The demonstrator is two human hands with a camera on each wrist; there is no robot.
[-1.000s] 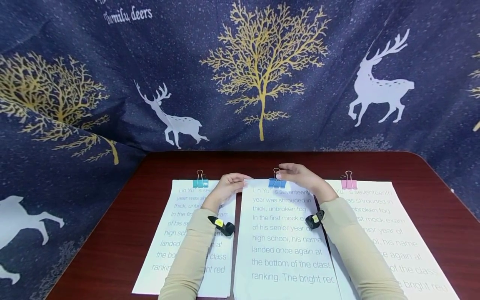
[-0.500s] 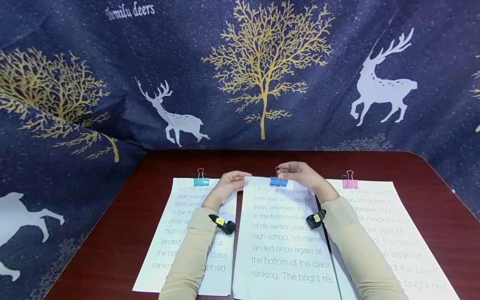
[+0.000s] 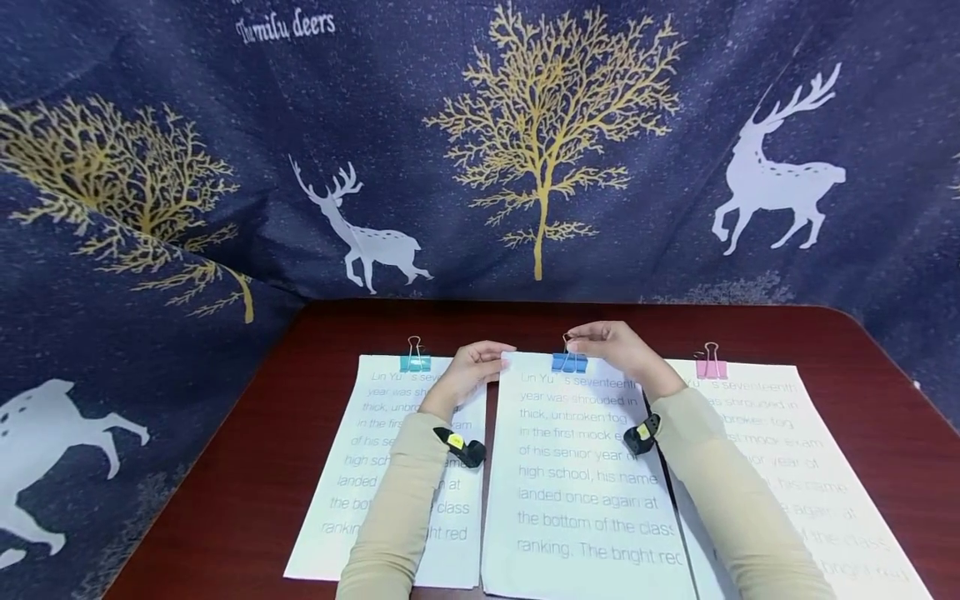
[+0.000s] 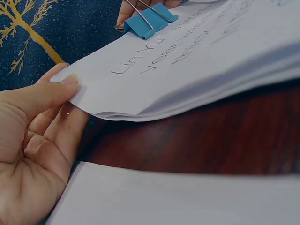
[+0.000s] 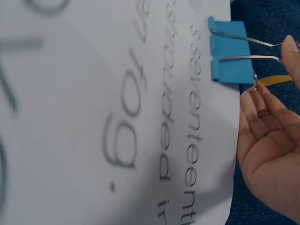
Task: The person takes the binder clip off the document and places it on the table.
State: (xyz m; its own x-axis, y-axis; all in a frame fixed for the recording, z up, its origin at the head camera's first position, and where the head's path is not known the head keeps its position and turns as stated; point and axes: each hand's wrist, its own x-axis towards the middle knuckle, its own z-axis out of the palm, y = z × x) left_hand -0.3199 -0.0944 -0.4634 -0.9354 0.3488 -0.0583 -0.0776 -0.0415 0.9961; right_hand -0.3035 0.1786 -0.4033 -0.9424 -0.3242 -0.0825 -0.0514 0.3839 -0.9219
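Note:
In the head view, the middle stack of printed paper (image 3: pixel 585 492) carries a blue binder clip (image 3: pixel 570 362) on its top edge. My left hand (image 3: pixel 472 372) pinches the stack's top left corner, thumb above and fingers beneath. The left wrist view shows that corner raised over the dark red table, the sheets' edges slightly fanned. With thumb and fingers my right hand (image 3: pixel 618 350) holds the wire handles of the blue clip. In the right wrist view the thumb (image 5: pixel 291 56) is at the front handle's end, while the fingertips meet the rear handle behind the clip.
A paper stack (image 3: pixel 322 542) with a teal binder clip (image 3: pixel 415 363) lies to the left, partly under the left forearm. Another stack (image 3: pixel 810 467) with a pink binder clip (image 3: pixel 711 369) lies to the right. Behind the table (image 3: pixel 247 467) hangs a dark blue deer-patterned cloth (image 3: pixel 465 108).
The whole head view has shifted, so everything appears a little farther right. Both hands keep the same hold on the paper corner and the blue clip.

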